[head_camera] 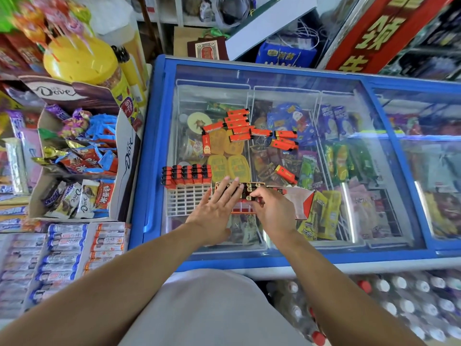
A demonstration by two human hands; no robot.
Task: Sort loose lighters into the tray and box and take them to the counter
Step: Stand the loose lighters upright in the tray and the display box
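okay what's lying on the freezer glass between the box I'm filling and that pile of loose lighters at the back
In the head view, one loose lighter lies between the box and the pile; otherwise bare glass.

1. A white grid tray point(185, 202) lay on the glass lid, its far rows filled with upright red lighters point(187, 174).
2. A red box point(249, 196) just right of the tray held more lighters, black tops up.
3. Loose red lighters point(237, 124) lay scattered flat farther back.

My left hand point(216, 208) covers part of the box point(252, 196); my right hand point(273, 211) hides its near right corner and the lighter it pinches.
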